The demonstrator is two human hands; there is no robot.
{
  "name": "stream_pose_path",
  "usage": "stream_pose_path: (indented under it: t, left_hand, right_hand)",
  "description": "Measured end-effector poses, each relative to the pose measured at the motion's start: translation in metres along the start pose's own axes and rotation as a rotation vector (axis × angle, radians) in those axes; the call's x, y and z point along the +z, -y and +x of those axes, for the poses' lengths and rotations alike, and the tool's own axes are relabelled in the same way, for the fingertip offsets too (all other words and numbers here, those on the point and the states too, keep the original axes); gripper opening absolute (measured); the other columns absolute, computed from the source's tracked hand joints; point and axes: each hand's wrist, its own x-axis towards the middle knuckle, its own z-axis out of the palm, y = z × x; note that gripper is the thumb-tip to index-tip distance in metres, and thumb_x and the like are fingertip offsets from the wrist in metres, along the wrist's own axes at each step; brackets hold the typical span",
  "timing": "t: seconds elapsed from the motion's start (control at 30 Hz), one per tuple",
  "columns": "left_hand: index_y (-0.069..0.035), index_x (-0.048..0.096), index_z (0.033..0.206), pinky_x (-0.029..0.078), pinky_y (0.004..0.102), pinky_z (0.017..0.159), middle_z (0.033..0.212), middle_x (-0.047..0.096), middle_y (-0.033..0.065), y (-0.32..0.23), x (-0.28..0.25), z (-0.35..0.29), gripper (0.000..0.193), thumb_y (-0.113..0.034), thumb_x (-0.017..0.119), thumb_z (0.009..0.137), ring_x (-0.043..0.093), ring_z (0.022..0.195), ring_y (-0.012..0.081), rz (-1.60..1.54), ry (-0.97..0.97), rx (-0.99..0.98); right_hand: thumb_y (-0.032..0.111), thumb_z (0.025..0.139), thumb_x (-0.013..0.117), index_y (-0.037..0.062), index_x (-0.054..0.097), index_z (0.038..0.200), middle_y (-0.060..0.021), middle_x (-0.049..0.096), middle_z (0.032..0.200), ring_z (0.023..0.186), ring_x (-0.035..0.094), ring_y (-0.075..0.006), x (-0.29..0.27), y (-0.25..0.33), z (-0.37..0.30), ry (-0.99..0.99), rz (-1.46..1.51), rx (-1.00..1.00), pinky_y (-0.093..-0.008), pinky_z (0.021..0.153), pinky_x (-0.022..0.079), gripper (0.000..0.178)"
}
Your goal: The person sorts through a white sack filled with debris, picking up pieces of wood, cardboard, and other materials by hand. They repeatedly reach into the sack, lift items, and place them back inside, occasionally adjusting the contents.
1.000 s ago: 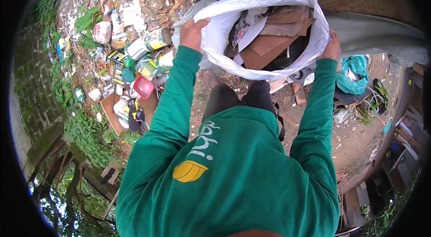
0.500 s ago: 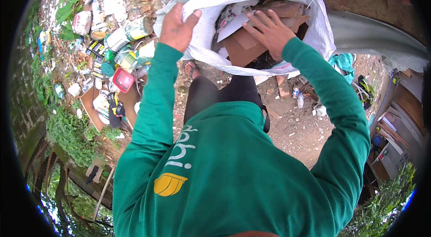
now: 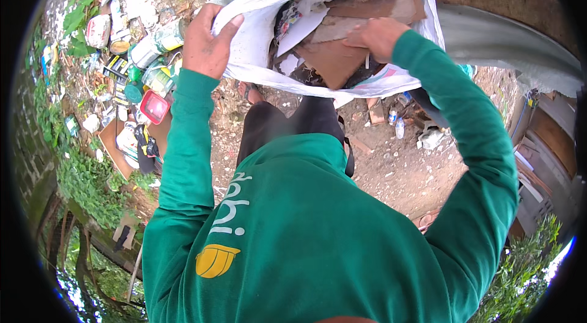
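Observation:
A white woven sack [image 3: 252, 39] gapes in front of my legs, its mouth facing up. My left hand [image 3: 206, 45] is closed on the sack's left rim, with the thumb on the inner side. Inside lie flat pieces of brown cardboard [image 3: 333, 61], a white sheet [image 3: 301, 31] and some printed scrap. My right hand [image 3: 382, 39] reaches into the right part of the mouth, fingers bent and closed at the edge of a cardboard piece; the fingertips are partly hidden.
Left on the ground lie several plastic bottles [image 3: 160, 39], a red tub [image 3: 155, 106] and a flat brown board [image 3: 115, 143]. Two small bottles [image 3: 399, 128] stand beyond my knees at right. A grey curved sheet [image 3: 501, 36] lies right of the sack.
The sack and my left hand have shifted left in the picture. My right hand's spread fingers have drawn together, and the cardboard under them has shifted.

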Motion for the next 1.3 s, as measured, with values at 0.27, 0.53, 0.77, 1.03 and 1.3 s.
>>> stream_pose_path:
  t: [0.27, 0.53, 0.77, 1.03, 1.3]
  left_hand:
    - [0.001, 0.059, 0.098, 0.044, 0.0278, 0.078, 0.088, 0.060, 0.0053, -0.015, 0.004, -0.011, 0.030, -0.026, 0.072, 0.093, 0.051, 0.082, 0.0111, -0.049, 0.047, -0.006]
    - [0.001, 0.057, 0.101, 0.044, 0.0282, 0.078, 0.088, 0.059, 0.0049, -0.007, 0.009, -0.017, 0.031, -0.025, 0.071, 0.093, 0.050, 0.082, 0.0117, -0.106, 0.036, 0.019]
    - [0.000, 0.058, 0.101, 0.045, 0.0259, 0.076, 0.090, 0.060, 0.0021, -0.009, 0.009, -0.010, 0.026, -0.019, 0.073, 0.091, 0.052, 0.081, 0.0096, -0.077, -0.020, 0.048]
    - [0.000, 0.060, 0.097, 0.045, 0.0240, 0.070, 0.085, 0.061, 0.0011, 0.001, 0.016, -0.005, 0.023, -0.016, 0.074, 0.089, 0.053, 0.077, 0.0082, -0.161, -0.161, 0.036]
    - [0.000, 0.064, 0.092, 0.045, 0.0233, 0.070, 0.083, 0.063, 0.0010, 0.010, 0.006, 0.004, 0.019, -0.012, 0.077, 0.085, 0.054, 0.075, 0.0081, -0.099, -0.182, 0.101]
  right_hand:
    - [0.013, 0.099, 0.044, 0.0208, 0.051, 0.143, -0.0025, 0.046, 0.152, 0.136, 0.049, -0.0284, 0.068, 0.024, -0.010, -0.084, -0.104, 0.139, -0.0471, 0.112, 0.043, 0.046]
    - [0.014, 0.081, 0.071, 0.0087, 0.058, 0.133, -0.0136, 0.052, 0.144, 0.142, 0.039, -0.0280, -0.057, 0.090, 0.019, 0.215, 0.188, 0.112, -0.0477, 0.107, 0.044, 0.054]
    - [0.050, 0.072, 0.078, 0.0040, 0.056, 0.134, -0.0105, 0.064, 0.125, 0.122, 0.058, -0.0291, 0.019, 0.080, 0.171, -0.180, -0.194, -0.048, -0.0463, 0.110, 0.034, 0.080]
    - [0.042, 0.072, 0.081, 0.0095, 0.060, 0.136, -0.0097, 0.063, 0.133, 0.125, 0.057, -0.0325, 0.034, 0.086, 0.209, 0.110, -0.115, 0.183, -0.0612, 0.108, 0.036, 0.074]
    - [0.026, 0.090, 0.062, 0.0081, 0.072, 0.119, -0.0173, 0.067, 0.125, 0.117, 0.062, -0.0380, 0.052, 0.093, 0.181, -0.045, 0.216, 0.353, -0.0664, 0.098, 0.041, 0.035]
